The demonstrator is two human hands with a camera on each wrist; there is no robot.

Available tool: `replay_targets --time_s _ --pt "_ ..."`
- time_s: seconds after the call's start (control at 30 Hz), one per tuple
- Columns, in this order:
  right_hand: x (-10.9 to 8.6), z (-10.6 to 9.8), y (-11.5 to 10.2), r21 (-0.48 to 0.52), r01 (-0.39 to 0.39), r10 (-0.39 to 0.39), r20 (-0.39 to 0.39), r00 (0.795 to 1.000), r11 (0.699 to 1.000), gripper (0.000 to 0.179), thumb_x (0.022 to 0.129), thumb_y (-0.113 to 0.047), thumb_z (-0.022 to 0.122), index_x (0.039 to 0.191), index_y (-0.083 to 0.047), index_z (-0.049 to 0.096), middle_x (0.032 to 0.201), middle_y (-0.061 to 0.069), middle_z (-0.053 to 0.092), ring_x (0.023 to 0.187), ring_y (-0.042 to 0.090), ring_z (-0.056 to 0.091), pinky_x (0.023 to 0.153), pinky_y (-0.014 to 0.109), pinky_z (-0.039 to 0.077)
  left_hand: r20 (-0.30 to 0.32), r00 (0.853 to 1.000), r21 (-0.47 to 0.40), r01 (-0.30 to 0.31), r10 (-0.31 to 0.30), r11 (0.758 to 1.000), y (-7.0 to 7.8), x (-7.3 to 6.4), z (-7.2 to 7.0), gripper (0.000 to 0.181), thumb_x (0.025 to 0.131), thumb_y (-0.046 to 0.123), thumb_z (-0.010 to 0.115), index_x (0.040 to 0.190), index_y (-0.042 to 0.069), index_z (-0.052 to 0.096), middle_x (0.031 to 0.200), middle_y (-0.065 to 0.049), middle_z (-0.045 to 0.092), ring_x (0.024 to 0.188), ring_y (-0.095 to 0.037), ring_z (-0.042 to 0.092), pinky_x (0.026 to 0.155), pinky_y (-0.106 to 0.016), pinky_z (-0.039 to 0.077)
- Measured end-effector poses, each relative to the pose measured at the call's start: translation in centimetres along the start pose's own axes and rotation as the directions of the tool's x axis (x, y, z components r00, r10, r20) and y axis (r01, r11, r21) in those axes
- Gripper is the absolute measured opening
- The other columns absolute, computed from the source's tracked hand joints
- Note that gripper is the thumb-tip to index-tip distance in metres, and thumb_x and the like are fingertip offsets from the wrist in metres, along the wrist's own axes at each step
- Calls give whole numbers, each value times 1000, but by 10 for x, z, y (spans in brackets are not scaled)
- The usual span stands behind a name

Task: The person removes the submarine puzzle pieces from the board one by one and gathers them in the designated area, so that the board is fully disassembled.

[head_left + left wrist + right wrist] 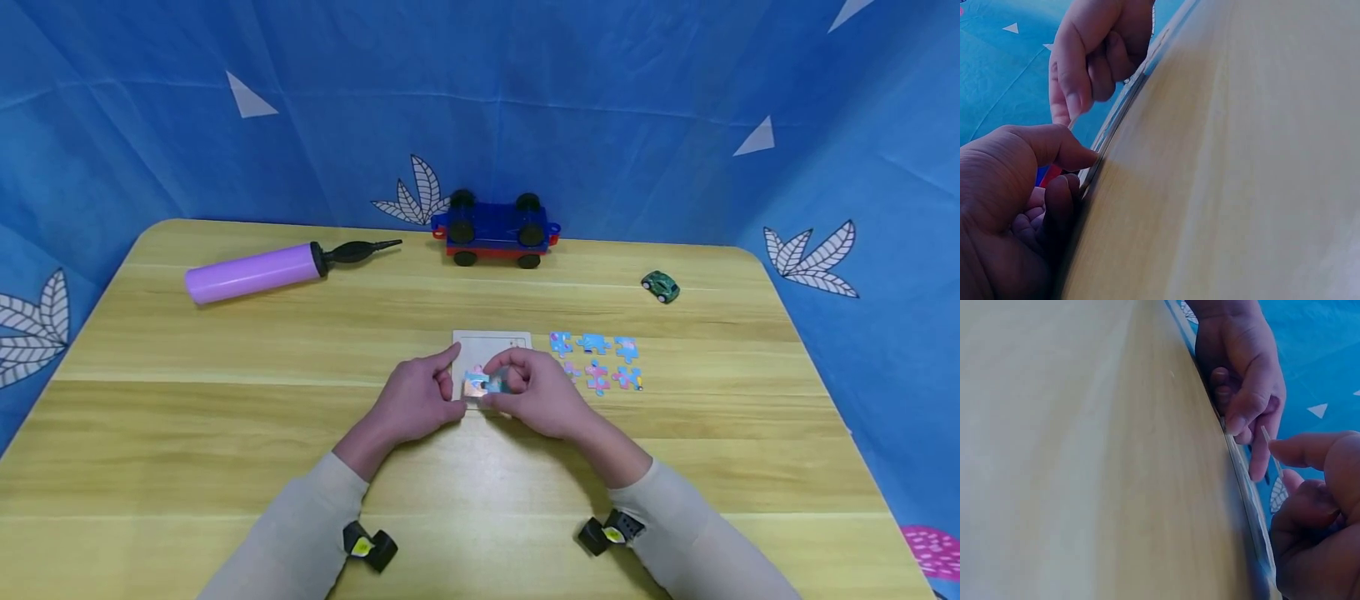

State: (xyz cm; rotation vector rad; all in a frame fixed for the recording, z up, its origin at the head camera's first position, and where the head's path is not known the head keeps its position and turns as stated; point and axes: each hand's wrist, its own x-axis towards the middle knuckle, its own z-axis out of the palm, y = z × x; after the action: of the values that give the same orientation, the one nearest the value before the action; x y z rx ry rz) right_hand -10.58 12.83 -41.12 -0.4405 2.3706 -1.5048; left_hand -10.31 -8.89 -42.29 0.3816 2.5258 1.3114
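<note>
A white puzzle board (487,342) lies flat in the middle of the table. My left hand (417,398) grips its left side, thumb at the near corner and index finger stretched toward the far corner. My right hand (542,390) pinches a colourful jigsaw piece (476,383) between thumb and index finger, over the board. Edge-on, this thin piece (1270,445) shows at the fingertips in the right wrist view. The left wrist view has the left thumb (1066,147) right at the board's edge. Part of the board is hidden under the right hand.
Several loose jigsaw pieces (597,375) lie in two rows right of the board. Farther back are a purple hand pump (255,273), a blue and red toy vehicle (497,229) and a small green toy car (661,287). A blue cloth (570,100) hangs behind the table.
</note>
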Motion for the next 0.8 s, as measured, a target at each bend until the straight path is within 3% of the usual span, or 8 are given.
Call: replay_targets --time_s 0.3,0.8 --pt "-27 -14 6 -35 -25 23 -44 999 999 26 82 -8 82 105 -10 70 60 -4 31 53 11 33 68 31 42 -26 1000 9 1 -1 1000 0 0 2 76 77 8 73 148 2 45 69 4 56 54 -9 43 66 -31 44" --pt "-58 -41 19 -115 -75 66 -84 994 991 25 83 -7 82 104 -10 69 61 -5 32 57 11 32 73 32 39 -33 999 17 -7 7 1000 0 0 1 75 78 8 73 147 1 47 68 5 55 53 -9 42 63 -31 42"
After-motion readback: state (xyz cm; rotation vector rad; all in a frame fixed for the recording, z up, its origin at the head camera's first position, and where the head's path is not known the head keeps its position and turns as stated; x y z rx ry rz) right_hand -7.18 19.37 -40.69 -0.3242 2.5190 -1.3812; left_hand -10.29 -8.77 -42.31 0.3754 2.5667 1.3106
